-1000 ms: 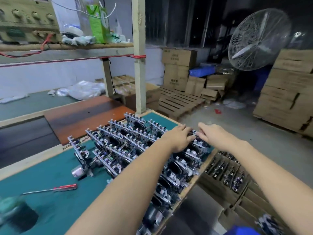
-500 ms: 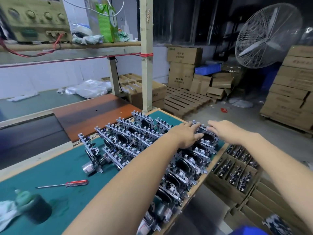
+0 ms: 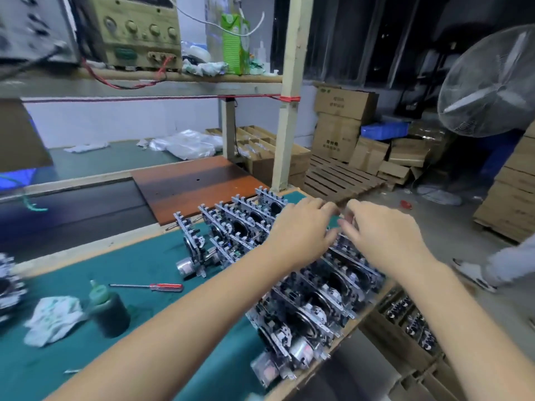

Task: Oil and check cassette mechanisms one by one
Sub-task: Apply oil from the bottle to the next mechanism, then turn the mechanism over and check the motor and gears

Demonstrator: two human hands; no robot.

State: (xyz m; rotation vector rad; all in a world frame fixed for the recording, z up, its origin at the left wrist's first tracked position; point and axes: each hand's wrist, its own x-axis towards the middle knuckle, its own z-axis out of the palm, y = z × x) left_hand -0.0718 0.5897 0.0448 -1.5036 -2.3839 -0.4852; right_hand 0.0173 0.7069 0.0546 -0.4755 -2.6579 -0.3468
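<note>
A: On the green felt-covered tabletop (image 3: pixel 121 264) the long rows of grey metal cassette mechanisms (image 3: pixel 304 290) stand on edge, leaning on each other. Which step is in hand?

B: I judge it is taking the next unit from the far end of the rows. Both hands are there, close together. The left hand (image 3: pixel 301 230) lies over the top of the rows with the fingers bent. The right hand (image 3: pixel 385 233) is just beside it, with fingertips curled as if they pinch something thin.

A: How to do it well?

B: Lift only one mechanism, straight up, and hold its neighbour down with the other hand, so the leaning rows do not fall like dominoes. The rows reach the tabletop edge, so a slip could drop units into the brown cardboard box of mechanisms (image 3: pixel 411 322) below the rows.

A: And the oil?

B: The dark round bottle with green nozzle (image 3: pixel 107 308) stands well left of the rows, next to a crumpled white cloth (image 3: pixel 55 316). A thin screwdriver with red handle (image 3: pixel 153 286) lies between the bottle and the rows.

A: What is unclear?

B: The fingertips are blurred, so I cannot tell what exactly each hand holds, or whether a unit is already free. The left forearm covers the middle of the rows.
</note>
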